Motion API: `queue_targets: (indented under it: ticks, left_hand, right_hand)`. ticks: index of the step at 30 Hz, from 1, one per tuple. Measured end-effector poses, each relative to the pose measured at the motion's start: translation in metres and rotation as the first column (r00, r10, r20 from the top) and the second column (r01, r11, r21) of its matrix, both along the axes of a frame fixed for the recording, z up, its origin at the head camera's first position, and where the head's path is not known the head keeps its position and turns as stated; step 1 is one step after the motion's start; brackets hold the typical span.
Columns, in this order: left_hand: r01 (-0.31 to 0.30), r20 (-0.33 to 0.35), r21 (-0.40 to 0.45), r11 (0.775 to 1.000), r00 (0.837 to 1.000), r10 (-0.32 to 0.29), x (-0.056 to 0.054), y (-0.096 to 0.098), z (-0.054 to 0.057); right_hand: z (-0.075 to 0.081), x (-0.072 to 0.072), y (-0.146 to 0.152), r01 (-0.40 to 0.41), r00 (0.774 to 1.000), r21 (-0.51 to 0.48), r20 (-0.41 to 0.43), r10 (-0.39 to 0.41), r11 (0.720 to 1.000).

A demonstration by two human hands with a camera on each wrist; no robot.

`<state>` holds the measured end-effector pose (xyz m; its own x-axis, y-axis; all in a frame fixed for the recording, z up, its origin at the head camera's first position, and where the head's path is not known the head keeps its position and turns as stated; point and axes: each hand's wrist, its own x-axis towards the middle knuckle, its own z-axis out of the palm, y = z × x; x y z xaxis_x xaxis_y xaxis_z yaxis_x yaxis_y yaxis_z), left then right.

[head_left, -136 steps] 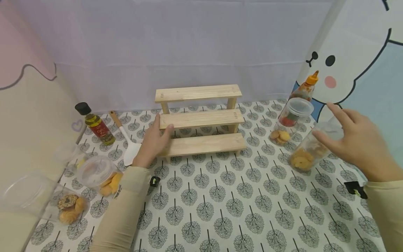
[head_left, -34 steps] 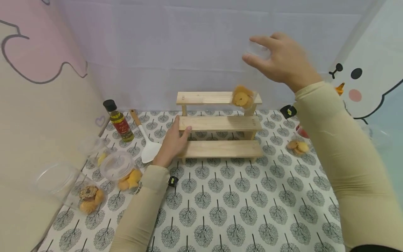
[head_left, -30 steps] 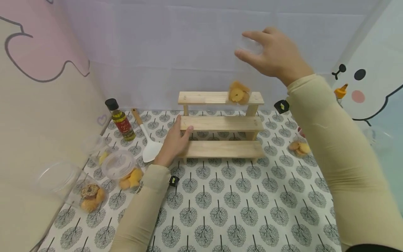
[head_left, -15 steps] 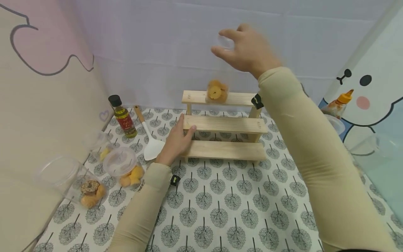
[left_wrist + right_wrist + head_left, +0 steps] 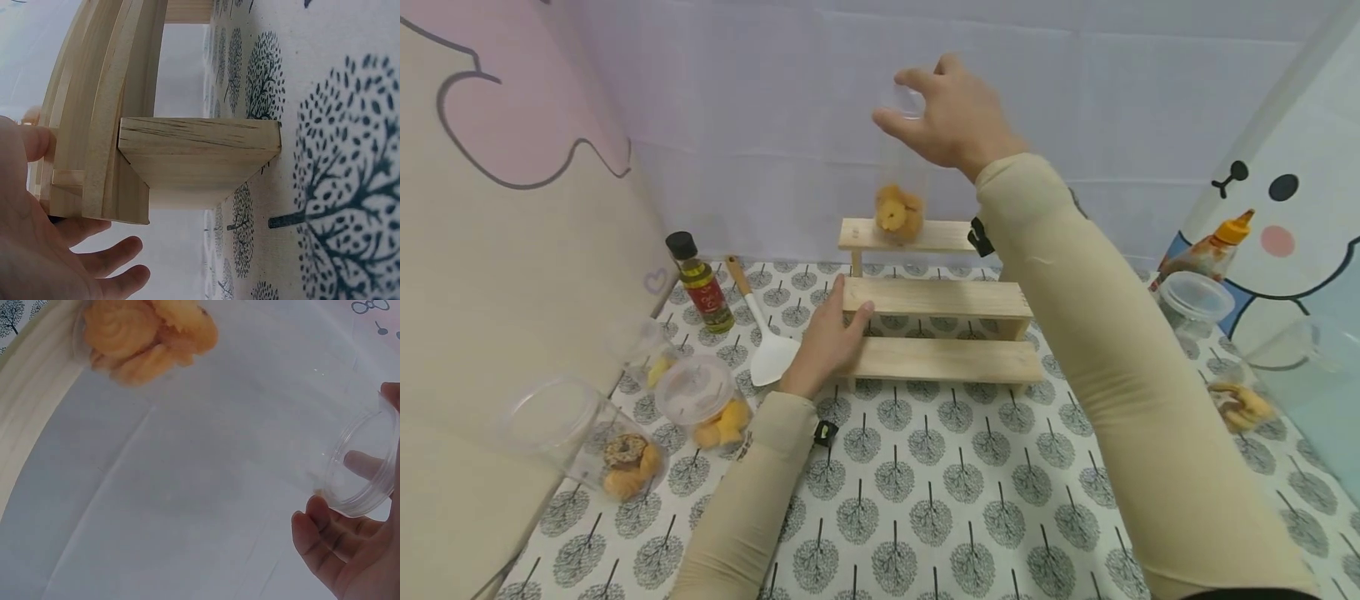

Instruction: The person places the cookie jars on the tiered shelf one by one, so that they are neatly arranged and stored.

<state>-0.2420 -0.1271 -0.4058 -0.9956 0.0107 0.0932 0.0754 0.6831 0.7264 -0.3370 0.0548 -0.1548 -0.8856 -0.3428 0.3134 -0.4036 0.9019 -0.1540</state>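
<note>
My right hand (image 5: pixel 951 117) holds a tall clear jar of cookies (image 5: pixel 898 215) by its lid end, thumb and fingers round the rim. The jar stands upright at the left part of the top tier of a wooden three-step rack (image 5: pixel 940 296); whether its base touches the wood I cannot tell. In the right wrist view the clear lid (image 5: pixel 362 469) sits between thumb and fingers. My left hand (image 5: pixel 827 342) grips the left end of the rack's middle tier. The left wrist view shows that hand (image 5: pixel 37 237) with thumb and fingers on either side of the board.
At left are an oil bottle (image 5: pixel 703 287), a white spatula (image 5: pixel 771 354) and several clear jars, one with a doughnut (image 5: pixel 625 450). At right stand a sauce bottle (image 5: pixel 1202 250), a lidded jar (image 5: pixel 1195 300) and a jar of cookies (image 5: pixel 1240 406). A cloth wall rises behind the rack.
My right hand, earlier beside a cookie jar on the right, has lifted it and carried it leftward along the top tier. The left hand keeps its hold on the rack.
</note>
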Motion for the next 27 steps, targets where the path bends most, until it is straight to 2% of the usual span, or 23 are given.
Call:
queue_targets:
  ticks: [12,22,27]
  left_hand:
    - [-0.011,-0.004,-0.025,1.000,1.000,0.011,0.0012,0.0005,0.0036]
    - [-0.013,0.007,-0.009,1.000,1.000,0.013,0.0011,0.0039,0.0038]
    - [-0.011,0.007,-0.005,1.000,1.000,0.011,0.0011,0.0054,0.0039]
  right_hand:
    - [-0.0016,-0.0014,-0.0057,-0.004,1.000,-0.026,0.010,0.004,1.000]
    - [0.0012,-0.0013,-0.0073,0.001,0.995,-0.044,0.104,0.004,0.999]
    - [0.0011,-0.0015,-0.0059,0.005,0.993,-0.062,0.118,0.002,0.998]
